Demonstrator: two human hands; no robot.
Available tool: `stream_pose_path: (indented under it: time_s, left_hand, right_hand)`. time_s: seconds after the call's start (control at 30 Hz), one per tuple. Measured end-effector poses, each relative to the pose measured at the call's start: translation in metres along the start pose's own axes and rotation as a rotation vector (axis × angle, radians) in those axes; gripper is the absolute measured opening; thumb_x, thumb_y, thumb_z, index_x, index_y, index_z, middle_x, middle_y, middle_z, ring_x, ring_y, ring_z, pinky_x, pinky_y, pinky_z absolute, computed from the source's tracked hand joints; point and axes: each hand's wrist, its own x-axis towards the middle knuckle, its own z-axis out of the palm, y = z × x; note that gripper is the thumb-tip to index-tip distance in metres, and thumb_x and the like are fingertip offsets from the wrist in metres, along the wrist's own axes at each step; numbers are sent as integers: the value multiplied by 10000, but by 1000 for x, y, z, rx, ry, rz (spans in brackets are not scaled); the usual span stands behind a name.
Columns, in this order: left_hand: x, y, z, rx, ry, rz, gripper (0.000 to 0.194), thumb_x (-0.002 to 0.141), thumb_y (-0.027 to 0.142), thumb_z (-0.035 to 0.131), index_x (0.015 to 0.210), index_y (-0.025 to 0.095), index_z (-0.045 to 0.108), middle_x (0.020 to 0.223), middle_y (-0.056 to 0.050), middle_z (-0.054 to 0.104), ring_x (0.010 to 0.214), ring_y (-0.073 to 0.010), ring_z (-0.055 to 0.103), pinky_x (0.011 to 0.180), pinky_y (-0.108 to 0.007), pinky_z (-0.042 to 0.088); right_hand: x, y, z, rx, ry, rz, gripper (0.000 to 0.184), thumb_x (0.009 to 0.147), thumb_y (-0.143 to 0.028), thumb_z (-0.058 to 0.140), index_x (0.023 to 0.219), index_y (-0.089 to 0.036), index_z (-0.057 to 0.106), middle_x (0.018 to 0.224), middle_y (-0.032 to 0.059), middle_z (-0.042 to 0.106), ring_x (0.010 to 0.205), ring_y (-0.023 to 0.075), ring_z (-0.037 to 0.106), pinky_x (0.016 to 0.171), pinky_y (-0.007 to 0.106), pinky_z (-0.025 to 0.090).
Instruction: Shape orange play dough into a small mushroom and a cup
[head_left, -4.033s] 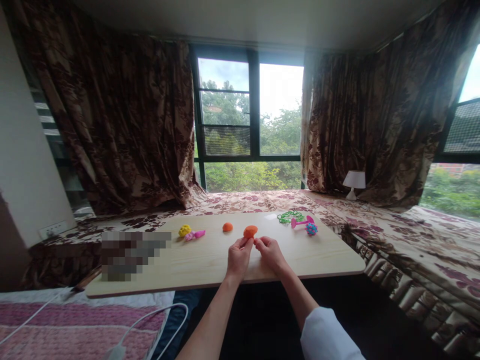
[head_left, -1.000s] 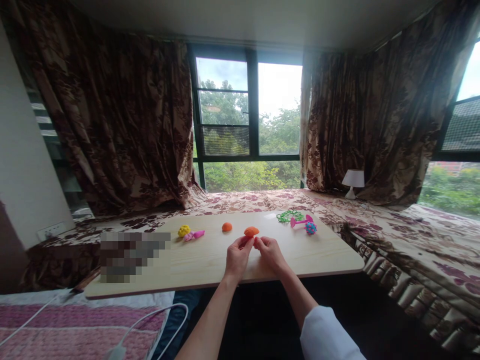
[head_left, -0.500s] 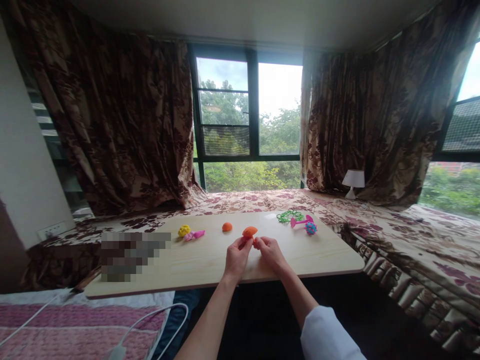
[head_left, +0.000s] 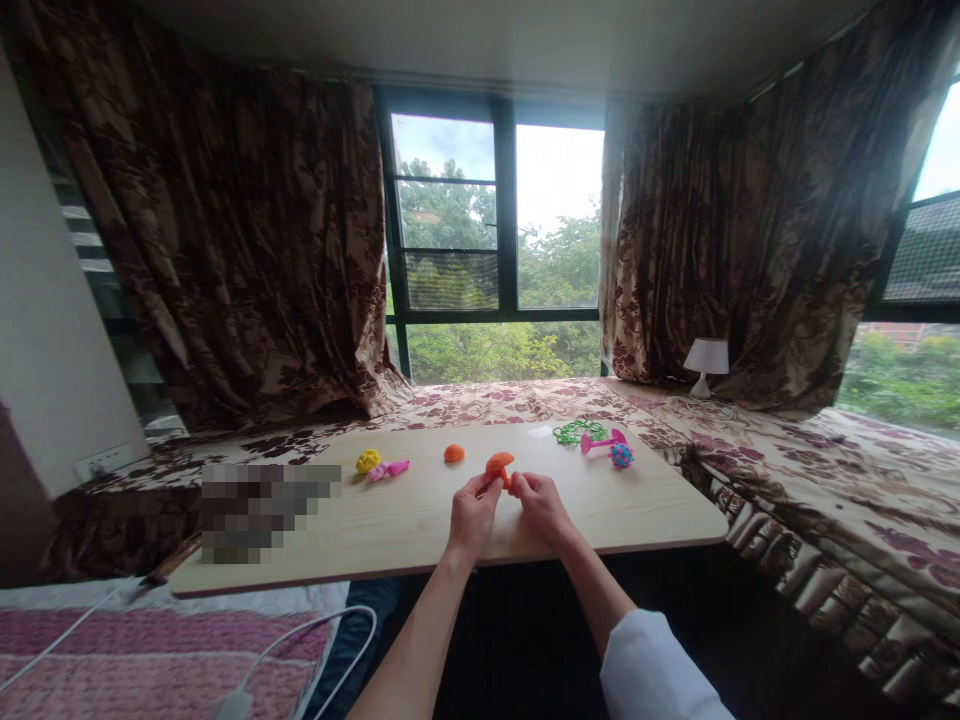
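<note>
Between my two hands, above the near middle of the table, is an orange mushroom-shaped piece [head_left: 499,462] with a rounded cap and a short stem. My left hand [head_left: 474,512] pinches it from the left, below the cap. From the right, the fingertips of my right hand [head_left: 541,507] close on its lower part, which they mostly hide. Just beyond, a separate orange dome [head_left: 454,454] rests on the tabletop [head_left: 420,520]. I cannot tell what either orange thing is made of.
Left on the table lie a yellow knobby ball [head_left: 367,461] and a pink toy [head_left: 388,470]. At right are green linked rings [head_left: 577,432], a pink dumbbell-shaped toy [head_left: 602,442] and a blue ball with pink dots [head_left: 621,456]. A white lamp [head_left: 706,360] stands on the window seat.
The orange piece has tipped slightly in my fingers, so more of its stem shows below the cap. Both hands stay in nearly the same place.
</note>
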Motion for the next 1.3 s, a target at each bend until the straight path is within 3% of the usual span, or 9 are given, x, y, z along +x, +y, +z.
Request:
stream_pose_path:
  time_s: [0.57,0.83,1.1,1.3]
  left_hand:
    - [2,-5,-2,58,-26,33,299,686,335,641,916,144,666,883,-72,700,862,-201,616,799,-290,447]
    - [0,-2,-1,55,-12,49,274,717,343,603,895,148,675,865,-49,702,814,-174,612,774,-263,435]
    - [-3,4,-1,70,-63,50,270,705,328,616,896,147,677,844,-53,704,798,-173,616,750,-261,438]
    - [-4,9,1,-21,-46,16,300,694,322,627,939,153,668,870,-51,708,818,-177,625,789,-273,441]
  right_hand:
    - [-2,-7,-2,-14,7,-1,294,779,-345,479,689,-127,654,658,45,659,624,150,568,575,222,398]
    - [0,0,1,-8,10,3,424,839,-380,359,618,-140,630,633,44,648,622,150,572,595,231,398]
    - [-1,-3,-2,-2,9,5,314,785,-352,460,634,-141,636,641,41,652,629,153,569,585,226,396]
    - [0,-2,1,24,17,24,456,843,-396,332,631,-129,636,628,55,644,614,152,571,593,237,404]
